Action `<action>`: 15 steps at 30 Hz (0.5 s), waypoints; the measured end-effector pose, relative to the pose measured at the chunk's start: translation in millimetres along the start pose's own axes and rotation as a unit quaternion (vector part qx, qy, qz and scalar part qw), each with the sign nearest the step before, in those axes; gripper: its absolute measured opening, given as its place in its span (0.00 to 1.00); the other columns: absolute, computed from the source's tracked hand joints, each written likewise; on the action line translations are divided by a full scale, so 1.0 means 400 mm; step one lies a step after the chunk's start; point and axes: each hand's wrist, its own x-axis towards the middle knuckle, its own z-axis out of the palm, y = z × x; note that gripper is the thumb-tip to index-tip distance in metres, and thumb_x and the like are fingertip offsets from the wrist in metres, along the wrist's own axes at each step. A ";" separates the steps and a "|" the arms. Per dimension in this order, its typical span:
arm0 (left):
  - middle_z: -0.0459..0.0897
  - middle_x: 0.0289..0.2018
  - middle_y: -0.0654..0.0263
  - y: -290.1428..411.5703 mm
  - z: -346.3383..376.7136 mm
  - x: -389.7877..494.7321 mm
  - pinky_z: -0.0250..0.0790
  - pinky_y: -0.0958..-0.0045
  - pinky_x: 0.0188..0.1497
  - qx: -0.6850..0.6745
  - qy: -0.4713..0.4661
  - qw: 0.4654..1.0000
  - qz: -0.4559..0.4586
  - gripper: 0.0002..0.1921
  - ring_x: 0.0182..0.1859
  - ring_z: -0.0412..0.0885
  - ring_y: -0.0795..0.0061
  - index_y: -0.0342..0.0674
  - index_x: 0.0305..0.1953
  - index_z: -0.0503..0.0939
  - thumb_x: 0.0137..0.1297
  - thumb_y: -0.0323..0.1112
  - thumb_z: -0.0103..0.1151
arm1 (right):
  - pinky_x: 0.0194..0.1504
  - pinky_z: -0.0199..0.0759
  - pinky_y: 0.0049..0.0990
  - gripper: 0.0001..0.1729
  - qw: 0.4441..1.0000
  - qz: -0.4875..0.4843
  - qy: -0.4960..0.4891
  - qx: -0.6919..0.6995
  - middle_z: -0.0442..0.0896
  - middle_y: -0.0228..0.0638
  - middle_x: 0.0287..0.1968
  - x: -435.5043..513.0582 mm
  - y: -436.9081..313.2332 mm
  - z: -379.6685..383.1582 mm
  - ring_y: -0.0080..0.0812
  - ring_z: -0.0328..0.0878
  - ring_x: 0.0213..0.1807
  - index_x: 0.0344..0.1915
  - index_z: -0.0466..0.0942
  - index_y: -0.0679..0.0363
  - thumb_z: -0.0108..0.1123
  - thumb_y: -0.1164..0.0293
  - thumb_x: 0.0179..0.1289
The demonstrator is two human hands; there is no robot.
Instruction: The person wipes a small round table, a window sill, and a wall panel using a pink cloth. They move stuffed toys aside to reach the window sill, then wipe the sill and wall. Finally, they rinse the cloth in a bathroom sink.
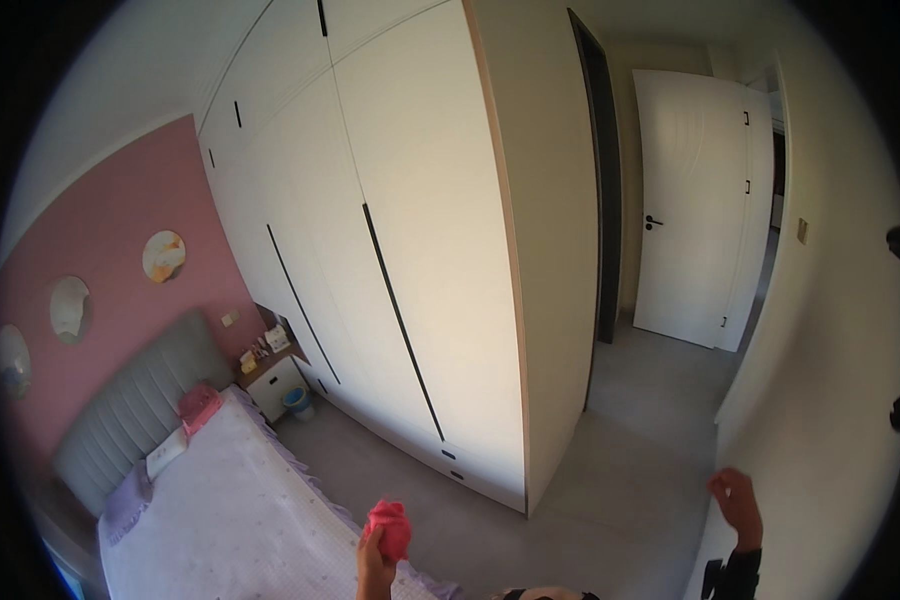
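In my left hand (373,564) is a crumpled pinkish-red cloth (393,528), gripped between thumb and fingers. The hand is raised at the lower middle of the view, in front of the near edge of a bed (247,525). Far to the right, my right hand (739,504) is lifted beside the pale wall (795,442). Its fingers are loosely curled, with a small gap by the thumb, and no object shows in it. A dark sleeve or band covers that forearm.
A tall white wardrobe (427,225) with black handles stands ahead. Between bed and wardrobe, a blue bin (298,401) is on the grey floor (607,480) by a nightstand (268,386) bearing small items. A white door (690,217) stands ajar at the right.
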 end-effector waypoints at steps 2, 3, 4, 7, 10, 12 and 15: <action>0.79 0.48 0.59 0.001 0.020 -0.049 0.76 0.63 0.38 -0.015 0.015 0.999 0.029 0.19 0.45 0.80 0.65 0.37 0.59 0.69 0.70 0.35 0.47 | 0.32 0.66 0.32 0.06 0.997 -0.077 0.016 0.007 0.76 0.40 0.26 0.108 -0.047 -0.046 0.38 0.73 0.27 0.27 0.75 0.65 0.52 0.79 0.61; 0.79 0.48 0.59 -0.007 0.027 -0.084 0.76 0.63 0.39 -0.022 0.021 0.999 0.042 0.19 0.46 0.80 0.65 0.37 0.59 0.70 0.70 0.35 0.46 | 0.31 0.65 0.32 0.06 0.994 -0.111 0.020 0.017 0.76 0.40 0.25 0.152 -0.070 -0.068 0.36 0.73 0.27 0.27 0.75 0.65 0.52 0.80 0.60; 0.79 0.48 0.59 -0.013 0.028 -0.112 0.75 0.63 0.41 -0.029 0.029 0.998 0.053 0.19 0.46 0.80 0.65 0.37 0.59 0.70 0.70 0.34 0.46 | 0.30 0.65 0.31 0.06 0.990 -0.138 0.020 0.025 0.76 0.39 0.25 0.178 -0.094 -0.082 0.35 0.73 0.26 0.26 0.75 0.65 0.52 0.80 0.60; 0.79 0.50 0.58 -0.024 -0.001 -0.186 0.75 0.64 0.44 -0.026 0.061 0.996 0.060 0.20 0.48 0.80 0.64 0.35 0.60 0.68 0.69 0.34 0.46 | 0.28 0.63 0.28 0.05 0.980 -0.176 0.020 0.088 0.75 0.37 0.24 0.226 -0.148 -0.098 0.31 0.71 0.25 0.26 0.75 0.65 0.51 0.82 0.58; 0.79 0.51 0.58 -0.031 -0.047 -0.233 0.75 0.64 0.45 -0.038 0.108 0.991 0.067 0.21 0.47 0.80 0.65 0.34 0.61 0.68 0.69 0.35 0.45 | 0.26 0.61 0.28 0.06 0.977 -0.195 0.019 0.085 0.74 0.36 0.23 0.232 -0.160 -0.082 0.30 0.69 0.23 0.27 0.76 0.65 0.51 0.83 0.56; 0.79 0.51 0.58 -0.027 -0.067 -0.242 0.75 0.64 0.44 -0.049 0.049 0.995 0.074 0.21 0.47 0.80 0.65 0.35 0.60 0.69 0.69 0.36 0.46 | 0.26 0.60 0.28 0.07 0.983 -0.159 -0.014 0.087 0.74 0.36 0.22 0.223 -0.148 -0.070 0.30 0.69 0.22 0.27 0.77 0.64 0.51 0.83 0.55; 0.80 0.50 0.59 -0.017 -0.052 -0.229 0.76 0.63 0.37 -0.041 0.057 0.992 0.105 0.21 0.47 0.81 0.66 0.36 0.60 0.69 0.69 0.37 0.46 | 0.26 0.61 0.29 0.08 0.986 -0.144 -0.041 0.067 0.74 0.38 0.21 0.204 -0.107 -0.072 0.31 0.69 0.22 0.27 0.78 0.64 0.50 0.82 0.55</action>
